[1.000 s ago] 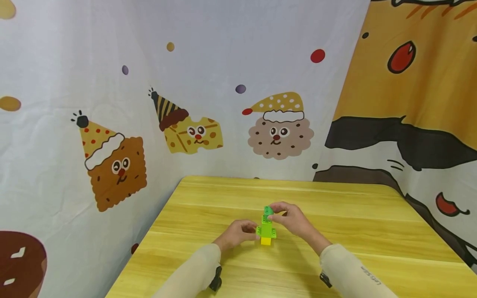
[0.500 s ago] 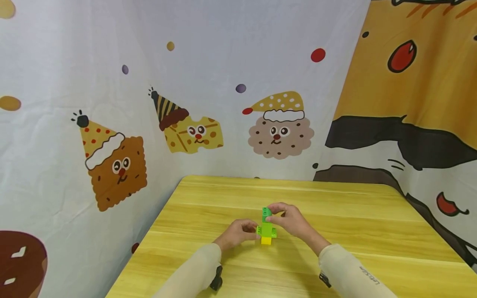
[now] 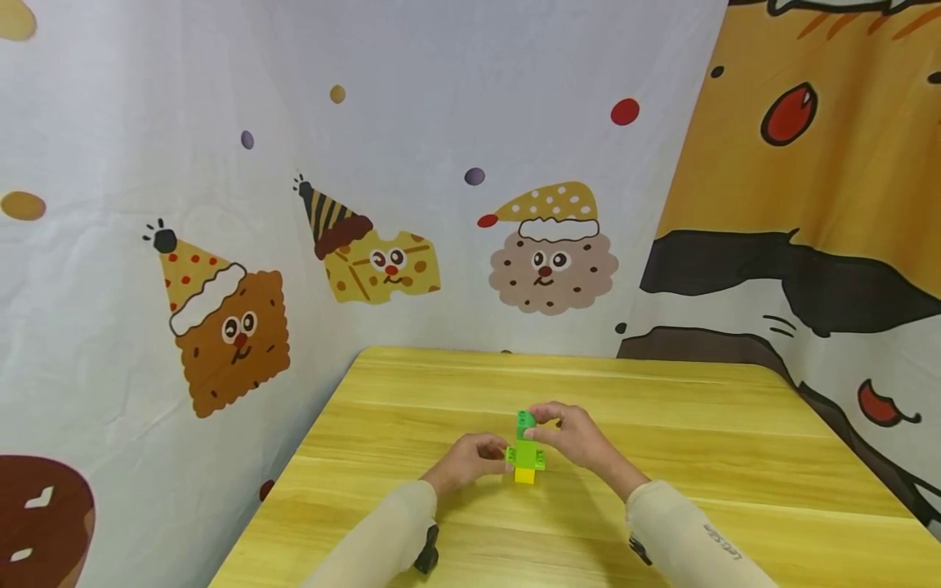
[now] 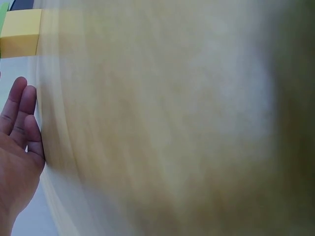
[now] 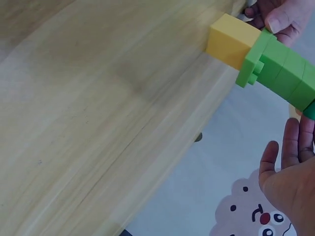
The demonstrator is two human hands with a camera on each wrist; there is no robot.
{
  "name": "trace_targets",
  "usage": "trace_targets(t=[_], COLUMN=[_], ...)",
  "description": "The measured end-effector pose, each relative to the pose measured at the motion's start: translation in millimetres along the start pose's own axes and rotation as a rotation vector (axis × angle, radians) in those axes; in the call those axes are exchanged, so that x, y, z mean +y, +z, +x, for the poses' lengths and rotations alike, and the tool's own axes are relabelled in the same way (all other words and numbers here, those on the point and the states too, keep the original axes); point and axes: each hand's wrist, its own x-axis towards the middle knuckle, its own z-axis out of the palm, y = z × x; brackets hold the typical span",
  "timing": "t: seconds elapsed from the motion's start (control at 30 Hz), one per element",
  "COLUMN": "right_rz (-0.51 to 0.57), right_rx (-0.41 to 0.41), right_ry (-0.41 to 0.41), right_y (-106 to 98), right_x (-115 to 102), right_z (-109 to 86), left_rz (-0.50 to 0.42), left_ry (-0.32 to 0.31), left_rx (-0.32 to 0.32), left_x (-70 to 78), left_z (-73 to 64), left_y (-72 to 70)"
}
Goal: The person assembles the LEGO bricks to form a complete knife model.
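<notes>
A small tower of building blocks stands upright on the table in the head view. Its base is a yellow block (image 3: 525,475). Above that lies a light green plate (image 5: 251,59) that sticks out on both sides, and light green bricks (image 3: 525,454) rise from it. On top sits a dark green block (image 3: 523,425) with studs, pinched between thumb and fingers of my right hand (image 3: 575,433). My left hand (image 3: 468,462) pinches the left end of the plate, its thumb showing in the right wrist view. The left wrist view has the yellow block (image 4: 20,32) above several fingers.
The wooden table (image 3: 412,392) reaches back to a white curtain (image 3: 456,82) printed with cartoon biscuits and cheese. A second, darker printed curtain (image 3: 794,188) hangs at the right. Long cream sleeves (image 3: 684,523) cover both forearms.
My right hand has brought the dark green block slightly left and down onto the light green brick, hiding the studs that showed beneath it. The left hand has stayed in place.
</notes>
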Motion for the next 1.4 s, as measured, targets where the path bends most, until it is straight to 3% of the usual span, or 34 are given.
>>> trace_targets(t=[0.33,1.4], right_rz=[-0.025,0.011], right_rx=[0.02,0.026], right_ry=[-0.049,-0.045], right_y=[1.8,5.6], right_x=[2.6,4.7], right_z=[-2.9,-7.0], left_rz=[0.029,0.022], left_ry=[0.0,-0.021], left_rx=[-0.011,-0.001], left_x=[-2.5,-1.9], left_z=[1.3,1.4], left_y=[-0.7,0.0])
